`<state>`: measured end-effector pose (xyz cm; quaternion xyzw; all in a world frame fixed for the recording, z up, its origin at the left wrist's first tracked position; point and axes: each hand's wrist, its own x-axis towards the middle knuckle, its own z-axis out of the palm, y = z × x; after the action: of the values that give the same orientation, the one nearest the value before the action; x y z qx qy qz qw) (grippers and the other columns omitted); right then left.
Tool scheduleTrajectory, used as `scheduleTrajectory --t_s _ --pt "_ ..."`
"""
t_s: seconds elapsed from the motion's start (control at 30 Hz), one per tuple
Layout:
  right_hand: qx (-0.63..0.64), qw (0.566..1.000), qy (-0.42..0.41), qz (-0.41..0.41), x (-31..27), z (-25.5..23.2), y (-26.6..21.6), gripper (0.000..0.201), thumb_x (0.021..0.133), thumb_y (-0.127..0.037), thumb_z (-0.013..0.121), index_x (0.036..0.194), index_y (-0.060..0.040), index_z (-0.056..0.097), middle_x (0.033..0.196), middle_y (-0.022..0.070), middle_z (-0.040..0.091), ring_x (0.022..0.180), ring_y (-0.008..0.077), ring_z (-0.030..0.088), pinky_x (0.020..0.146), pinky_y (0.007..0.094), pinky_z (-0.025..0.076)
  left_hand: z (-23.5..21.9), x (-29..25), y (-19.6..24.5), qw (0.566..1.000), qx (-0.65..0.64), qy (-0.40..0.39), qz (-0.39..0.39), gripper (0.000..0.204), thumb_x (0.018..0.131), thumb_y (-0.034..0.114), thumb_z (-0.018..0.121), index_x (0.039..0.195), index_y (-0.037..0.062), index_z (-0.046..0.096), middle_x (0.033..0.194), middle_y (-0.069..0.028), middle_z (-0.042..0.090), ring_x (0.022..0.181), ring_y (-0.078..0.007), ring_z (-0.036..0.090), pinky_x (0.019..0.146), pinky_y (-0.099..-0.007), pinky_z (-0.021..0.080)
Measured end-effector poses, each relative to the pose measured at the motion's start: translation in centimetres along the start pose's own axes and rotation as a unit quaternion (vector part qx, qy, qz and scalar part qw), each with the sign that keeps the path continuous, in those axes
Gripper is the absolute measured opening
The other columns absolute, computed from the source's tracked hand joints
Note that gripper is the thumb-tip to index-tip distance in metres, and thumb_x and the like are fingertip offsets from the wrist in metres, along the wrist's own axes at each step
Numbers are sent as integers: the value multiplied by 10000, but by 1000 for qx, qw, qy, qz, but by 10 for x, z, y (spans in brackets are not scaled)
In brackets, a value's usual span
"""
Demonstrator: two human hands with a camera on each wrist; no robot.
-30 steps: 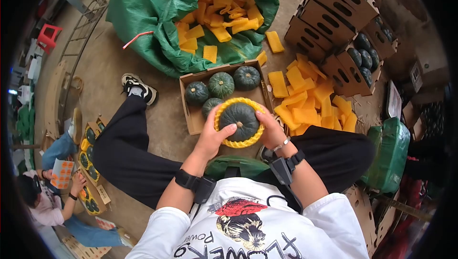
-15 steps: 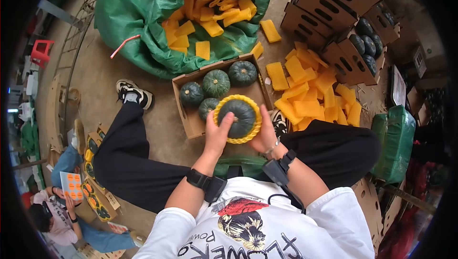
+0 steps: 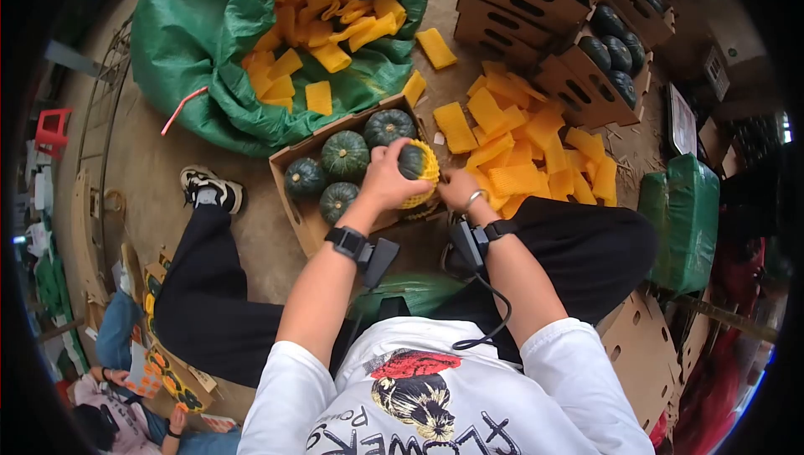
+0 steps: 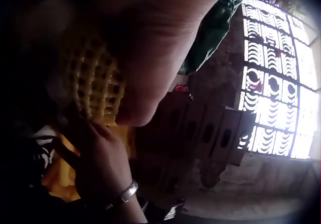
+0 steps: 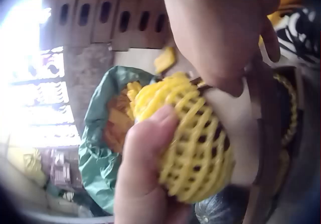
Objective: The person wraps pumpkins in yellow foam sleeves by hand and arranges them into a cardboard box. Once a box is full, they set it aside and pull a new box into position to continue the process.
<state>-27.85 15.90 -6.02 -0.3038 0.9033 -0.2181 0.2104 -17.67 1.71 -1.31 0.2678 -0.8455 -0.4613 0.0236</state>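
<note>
Two big things frame the scene: a green sack [image 3: 209, 44] of yellow foam nets on the floor, and below it an open cardboard box [image 3: 289, 199] holding four bare green pumpkins [image 3: 346, 153]. At the box's right end sits a netted pumpkin [image 3: 416, 168], its yellow foam net [image 5: 193, 133] pulled over it. The left hand [image 3: 387, 177] curls its fingers over that pumpkin's top, gripping it. The right hand [image 3: 459, 189], just beside it, has its fingers at the net's edge; whether they pinch it cannot be told.
</note>
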Motion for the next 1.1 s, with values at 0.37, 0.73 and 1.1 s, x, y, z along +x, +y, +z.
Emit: scheduleTrajectory --t_s 0.37,0.73,1.1 --pt "181 969 -119 120 20 2 54 270 786 -206 532 953 -27 646 918 199 649 883 354 616 799 419 485 53 -10 -1 949 314 7 -3 775 579 390 801 1273 283 471 1287 -154 333 1154 -416 337 891 -537 368" --pt "-170 981 -91 15 23 -65 -12 227 779 -104 552 980 -11 603 950 235 637 878 388 616 784 432 500 6 -31 -17 984 160 65 39 688 782 397 661 1345 99 401 1340 -151 424 1223 -388 362 987 -565 294" --pt "441 814 -375 40 -79 -63 -74 217 814 -46 645 1015 -5 573 847 79 633 759 158 641 618 286 571 -47 -115 4 954 -248 -167 -38 431 803 81 679 1207 12 547 912 -36 616 793 -94 569 699 -237 474"
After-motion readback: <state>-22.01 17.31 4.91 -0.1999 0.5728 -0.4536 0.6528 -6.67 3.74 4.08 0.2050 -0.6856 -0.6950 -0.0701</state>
